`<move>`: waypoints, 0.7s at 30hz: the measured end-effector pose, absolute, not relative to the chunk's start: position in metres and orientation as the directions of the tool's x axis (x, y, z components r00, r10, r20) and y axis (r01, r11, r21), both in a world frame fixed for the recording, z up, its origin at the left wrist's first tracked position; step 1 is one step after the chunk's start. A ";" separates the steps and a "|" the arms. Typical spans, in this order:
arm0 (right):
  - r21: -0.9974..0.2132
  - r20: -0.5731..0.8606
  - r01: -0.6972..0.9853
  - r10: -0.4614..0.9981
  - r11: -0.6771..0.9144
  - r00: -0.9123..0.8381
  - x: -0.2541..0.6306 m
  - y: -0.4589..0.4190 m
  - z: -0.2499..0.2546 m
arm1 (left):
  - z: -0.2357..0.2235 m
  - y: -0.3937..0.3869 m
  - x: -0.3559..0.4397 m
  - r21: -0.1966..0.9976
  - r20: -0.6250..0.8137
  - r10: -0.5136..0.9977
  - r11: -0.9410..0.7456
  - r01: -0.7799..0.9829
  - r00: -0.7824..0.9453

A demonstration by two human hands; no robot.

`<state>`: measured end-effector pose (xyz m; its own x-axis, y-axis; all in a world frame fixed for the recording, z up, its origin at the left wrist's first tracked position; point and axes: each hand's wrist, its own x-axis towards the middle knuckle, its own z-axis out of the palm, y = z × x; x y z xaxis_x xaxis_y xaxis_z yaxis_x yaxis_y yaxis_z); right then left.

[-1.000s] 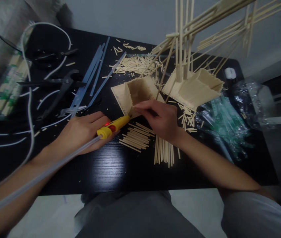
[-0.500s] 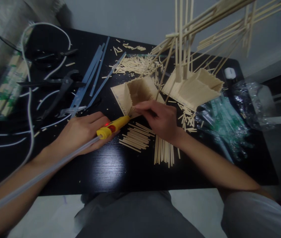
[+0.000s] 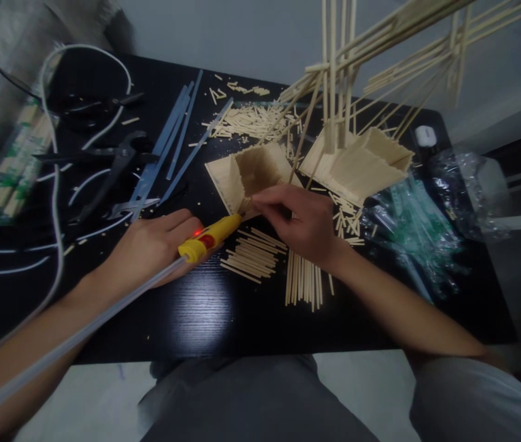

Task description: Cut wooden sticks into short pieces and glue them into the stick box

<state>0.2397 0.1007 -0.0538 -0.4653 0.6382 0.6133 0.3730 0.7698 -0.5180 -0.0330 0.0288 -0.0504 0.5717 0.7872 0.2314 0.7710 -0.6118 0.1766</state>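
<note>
My left hand grips a yellow pen-shaped glue gun with a red light on it and a long clear glue stick trailing back over my forearm. Its tip touches the near edge of a small open box made of wooden sticks. My right hand pinches that same near edge of the stick box, right beside the tip. Rows of cut sticks lie on the black table just in front of both hands.
A second stick panel piece lies to the right under a tall stick frame. Pliers, blue strips and white cables lie at left. Crumpled clear plastic bags sit at right. Stick scraps are scattered behind.
Hardly anything differs; both hands stay at the box's near edge, and the view has shifted very slightly.
</note>
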 end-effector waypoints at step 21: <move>-0.508 0.629 0.355 0.619 0.785 -0.469 0.239 0.099 -0.048 | -0.042 0.028 -0.029 0.193 0.368 0.761 -0.624 0.757 0.534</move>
<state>0.2395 0.0994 -0.0476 -0.4693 0.6194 0.6294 0.3549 0.7850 -0.5078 -0.0293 0.0279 -0.0424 0.5339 0.7615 0.3676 0.7573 -0.6240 0.1928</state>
